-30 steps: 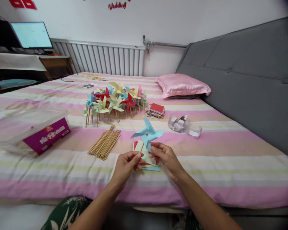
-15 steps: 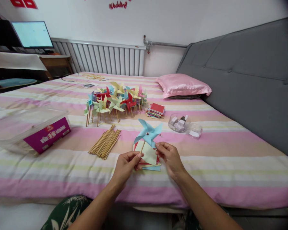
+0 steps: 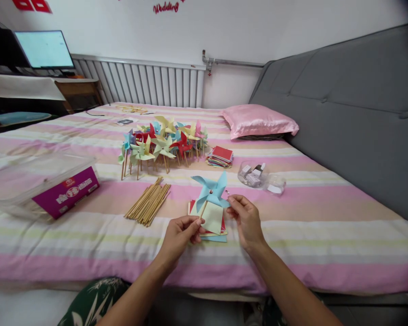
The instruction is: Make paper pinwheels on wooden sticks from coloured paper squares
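A light-blue paper pinwheel (image 3: 211,190) on a thin wooden stick is held up in front of me. My left hand (image 3: 182,233) is closed, pinching the stick below the blades between thumb and fingers. At the right blade's tip, my right hand (image 3: 245,219) has thumb and forefinger together on the paper. Beneath the pinwheel lies a small pile of coloured paper squares (image 3: 212,219), pale green on top with red and blue edges showing. To the left of my left hand rests a bundle of wooden sticks (image 3: 148,203).
Many finished pinwheels (image 3: 163,147) stand behind, beside a stack of paper squares (image 3: 221,156). A round clear container (image 3: 253,174) with small packets sits right. A clear plastic box (image 3: 66,190) with a purple label is at left. A pink pillow (image 3: 260,121) lies by the headboard.
The pinwheel's blades have turned round their pin. My right hand has shifted slightly right with the blade tip, while my left hand keeps its hold on the stick.
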Available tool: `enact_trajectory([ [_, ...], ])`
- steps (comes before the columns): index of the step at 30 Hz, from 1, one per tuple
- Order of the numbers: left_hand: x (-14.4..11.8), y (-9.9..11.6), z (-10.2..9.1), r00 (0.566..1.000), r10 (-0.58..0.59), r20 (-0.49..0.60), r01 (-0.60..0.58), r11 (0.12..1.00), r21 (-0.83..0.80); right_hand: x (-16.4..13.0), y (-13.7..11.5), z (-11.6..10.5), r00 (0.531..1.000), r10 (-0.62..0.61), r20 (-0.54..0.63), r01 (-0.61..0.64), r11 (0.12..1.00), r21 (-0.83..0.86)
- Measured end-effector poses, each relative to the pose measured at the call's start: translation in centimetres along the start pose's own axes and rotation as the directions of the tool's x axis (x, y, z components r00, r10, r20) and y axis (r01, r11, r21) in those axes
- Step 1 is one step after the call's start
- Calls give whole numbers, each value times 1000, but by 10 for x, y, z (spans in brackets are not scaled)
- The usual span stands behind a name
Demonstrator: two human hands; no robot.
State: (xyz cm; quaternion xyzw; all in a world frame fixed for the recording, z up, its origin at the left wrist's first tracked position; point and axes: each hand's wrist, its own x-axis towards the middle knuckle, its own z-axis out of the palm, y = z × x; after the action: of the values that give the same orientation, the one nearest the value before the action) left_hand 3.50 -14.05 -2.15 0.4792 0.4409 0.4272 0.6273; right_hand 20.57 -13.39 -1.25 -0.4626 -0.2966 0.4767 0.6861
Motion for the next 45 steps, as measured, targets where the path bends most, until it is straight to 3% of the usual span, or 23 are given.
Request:
enact_trajectory([
  [10, 0, 2, 1, 997, 9, -73, -13, 999, -45, -3, 3, 0, 972, 177, 157, -167, 983, -74],
  [31, -2, 1, 1, 1000, -9, 22, 9, 1000, 2, 2, 4, -2, 998, 49, 35, -50, 999, 15],
  [38, 0, 0, 0, 998, 8, -68, -10, 999, -40, -3, 5, 0, 963, 188, 192, -184, 982, -37],
  [42, -1, 2, 1, 999, -14, -31, 13, 999, -31, -8, 8, 3, 941, 202, 273, -180, 978, -105],
  [45, -2, 1, 4, 999, -44, 14, 44, 999, -17, -9, 10, 5, 955, 165, 245, -145, 985, -97],
])
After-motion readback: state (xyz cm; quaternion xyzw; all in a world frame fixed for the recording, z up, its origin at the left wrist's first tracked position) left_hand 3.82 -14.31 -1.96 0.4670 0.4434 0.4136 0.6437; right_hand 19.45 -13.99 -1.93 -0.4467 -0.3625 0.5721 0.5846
